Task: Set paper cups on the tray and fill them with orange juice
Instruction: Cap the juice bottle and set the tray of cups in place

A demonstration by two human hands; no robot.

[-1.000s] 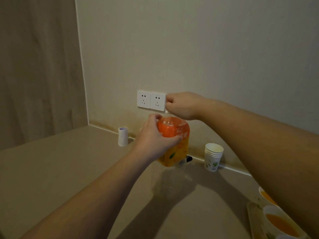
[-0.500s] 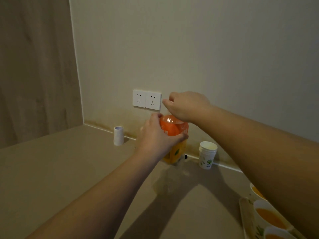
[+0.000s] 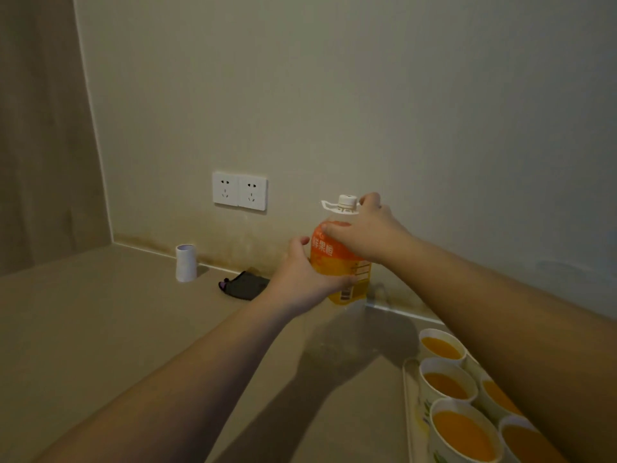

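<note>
Your fingers wrap the juice bottle — left hand round its body, right hand on its shoulder by the cap; filled paper cups sit on the tray, near right.

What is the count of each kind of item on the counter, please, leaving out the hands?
Filled paper cups on the tray: 5 in view
Juice bottle: 1
Tray: 1
White roll: 1
Dark pouch: 1
Total: 9
</note>
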